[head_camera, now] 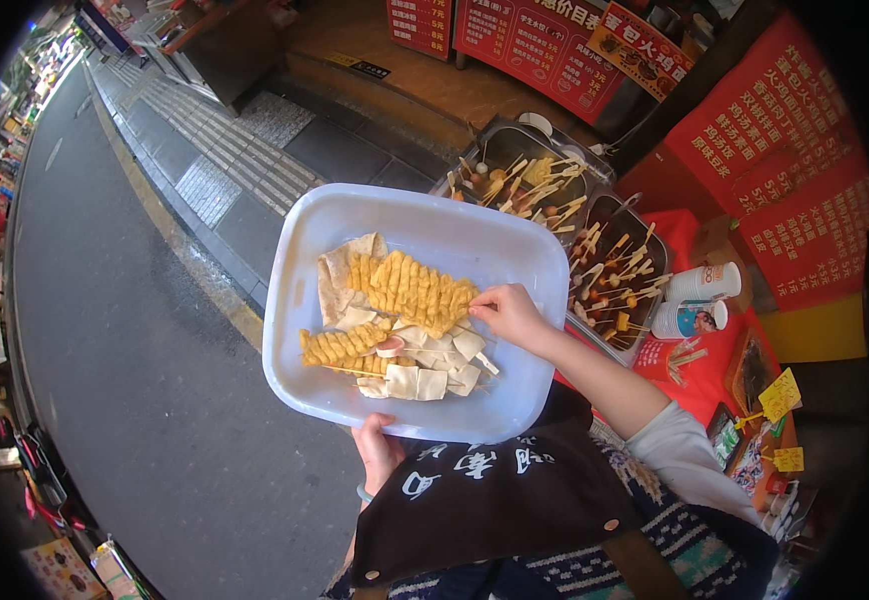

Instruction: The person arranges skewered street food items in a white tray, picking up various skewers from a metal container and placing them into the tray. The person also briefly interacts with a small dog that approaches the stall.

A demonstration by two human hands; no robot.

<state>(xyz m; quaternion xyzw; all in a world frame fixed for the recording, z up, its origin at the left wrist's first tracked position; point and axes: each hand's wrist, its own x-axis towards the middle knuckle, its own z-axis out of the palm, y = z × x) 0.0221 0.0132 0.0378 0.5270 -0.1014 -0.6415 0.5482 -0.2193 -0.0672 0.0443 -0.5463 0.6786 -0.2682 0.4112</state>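
A pale blue plastic basin (416, 199) is held out before me, over the road and pavement edge. My left hand (379, 448) grips its near rim, the thumb on top and the other fingers hidden beneath. Inside, my right hand (509, 315) pinches the end of a skewer of folded yellow tofu skin (416, 289); the stick itself is mostly hidden. Shorter yellow skewers (344, 345) lie nearer me. White tofu-sheet skewers (416, 382) sit beside them, with a pinkish sausage slice (389, 346) among them. A flat beige sheet (344, 277) rests at the far left.
Right of the basin stand metal trays of skewers in broth (532, 184) and in dark sauce (614, 270). Stacked paper cups (701, 283) lie on a red tablecloth (678, 225). Red menu boards (772, 157) hang behind. Road (127, 337) and kerb (172, 247) run along the left.
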